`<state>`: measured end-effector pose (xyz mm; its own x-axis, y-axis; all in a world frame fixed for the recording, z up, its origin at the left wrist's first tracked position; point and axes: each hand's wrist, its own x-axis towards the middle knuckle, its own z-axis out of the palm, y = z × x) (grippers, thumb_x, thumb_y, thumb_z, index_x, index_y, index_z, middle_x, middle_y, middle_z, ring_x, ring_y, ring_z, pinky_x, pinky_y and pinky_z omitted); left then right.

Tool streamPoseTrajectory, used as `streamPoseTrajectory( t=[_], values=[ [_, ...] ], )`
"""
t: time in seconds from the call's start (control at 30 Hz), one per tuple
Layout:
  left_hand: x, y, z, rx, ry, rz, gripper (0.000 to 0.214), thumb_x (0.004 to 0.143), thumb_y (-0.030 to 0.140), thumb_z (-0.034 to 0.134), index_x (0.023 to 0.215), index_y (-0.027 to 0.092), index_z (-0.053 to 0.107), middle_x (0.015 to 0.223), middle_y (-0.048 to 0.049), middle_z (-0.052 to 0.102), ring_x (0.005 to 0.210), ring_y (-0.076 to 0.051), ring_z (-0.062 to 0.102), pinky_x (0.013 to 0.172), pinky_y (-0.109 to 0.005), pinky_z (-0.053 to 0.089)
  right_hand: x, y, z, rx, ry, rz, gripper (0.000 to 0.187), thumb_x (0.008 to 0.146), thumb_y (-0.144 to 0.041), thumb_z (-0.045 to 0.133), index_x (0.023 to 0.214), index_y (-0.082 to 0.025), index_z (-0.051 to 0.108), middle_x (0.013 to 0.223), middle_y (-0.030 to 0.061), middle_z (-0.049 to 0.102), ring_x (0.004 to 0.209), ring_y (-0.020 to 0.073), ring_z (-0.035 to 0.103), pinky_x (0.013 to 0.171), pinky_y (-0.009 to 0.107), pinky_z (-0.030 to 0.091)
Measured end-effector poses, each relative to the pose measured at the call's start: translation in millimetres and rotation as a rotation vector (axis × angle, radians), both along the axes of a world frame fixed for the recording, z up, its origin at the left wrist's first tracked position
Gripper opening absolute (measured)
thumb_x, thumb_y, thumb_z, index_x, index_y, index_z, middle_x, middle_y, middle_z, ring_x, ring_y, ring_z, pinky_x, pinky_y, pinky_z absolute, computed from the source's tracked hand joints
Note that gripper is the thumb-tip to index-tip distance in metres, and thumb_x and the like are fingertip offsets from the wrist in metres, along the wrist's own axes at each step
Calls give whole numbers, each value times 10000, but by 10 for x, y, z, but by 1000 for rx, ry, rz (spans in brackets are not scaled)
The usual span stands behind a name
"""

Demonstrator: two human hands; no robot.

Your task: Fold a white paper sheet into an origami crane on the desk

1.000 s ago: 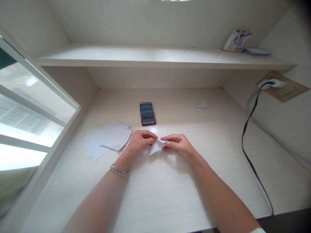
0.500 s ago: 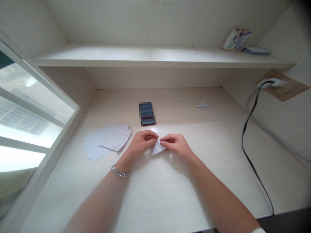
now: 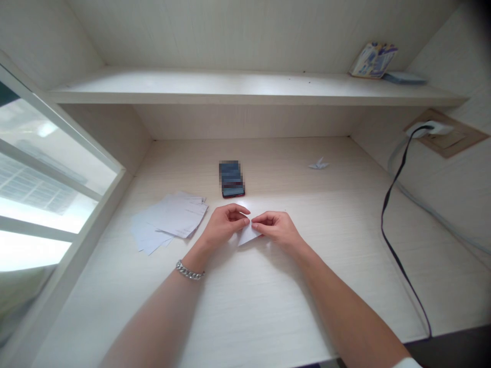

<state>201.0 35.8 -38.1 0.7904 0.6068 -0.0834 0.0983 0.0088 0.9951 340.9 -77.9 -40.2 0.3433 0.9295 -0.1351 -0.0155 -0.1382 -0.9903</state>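
Note:
A small folded piece of white paper (image 3: 247, 235) is held low over the desk between my two hands. My left hand (image 3: 229, 221), with a chain bracelet on the wrist, pinches its upper left part between thumb and fingers. From the other side my right hand (image 3: 276, 226) grips the paper's upper right part with thumb and fingertips. The paper's lower corner points towards me; its top is hidden by my fingers. Beyond my hands lies a phone (image 3: 231, 180) with a blurred screen. Left of my left hand is a loose pile of white paper sheets (image 3: 174, 217).
A folded paper crane (image 3: 318, 164) sits at the back right of the desk. A black cable (image 3: 384, 214) runs from the wall socket (image 3: 447, 134) down to the desk's front right edge. Overhead, a shelf (image 3: 230, 84) carries a patterned packet (image 3: 374, 60). A window is at left.
My fingertips have drawn slightly closer together at the top of the paper, covering more of it. The camera view has shifted a little; everything else stays put.

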Motion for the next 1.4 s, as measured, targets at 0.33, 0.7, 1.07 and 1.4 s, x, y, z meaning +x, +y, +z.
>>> streamPoseTrajectory(
  t=[0.33, 0.7, 1.07, 1.4],
  values=[
    [1, 21, 24, -81, -13, -5, 220, 710, 219, 627, 909, 124, 633, 770, -65, 669, 672, -132, 606, 636, -259, 476, 3, -6, 39, -24, -9, -33, 248, 636, -316, 696, 810, -140, 708, 737, 64, 676, 672, 169, 616, 600, 310, 532],
    [19, -6, 11, -38, -36, 41, 271, 656, 234, 685, 895, 129, 608, 717, -48, 654, 636, -136, 600, 573, -236, 457, 0, -4, 25, 13, -75, 8, 190, 680, -294, 659, 799, -152, 701, 742, 50, 677, 635, 147, 599, 592, 281, 497],
    [37, -23, -2, 62, -34, 70, 249, 671, 273, 671, 873, 138, 612, 797, -61, 643, 710, -147, 597, 637, -260, 461, 0, 11, 24, 38, 7, -46, 264, 653, -352, 698, 812, -143, 666, 753, 59, 672, 662, 168, 627, 601, 291, 519],
    [42, -71, 84, 244, 70, 48, 286, 659, 378, 683, 847, 163, 669, 558, 25, 502, 502, -87, 403, 468, -214, 298, 15, -2, 95, 22, 12, -90, 332, 609, -398, 730, 803, -143, 646, 672, 51, 665, 606, 175, 635, 580, 298, 517]
  ],
)
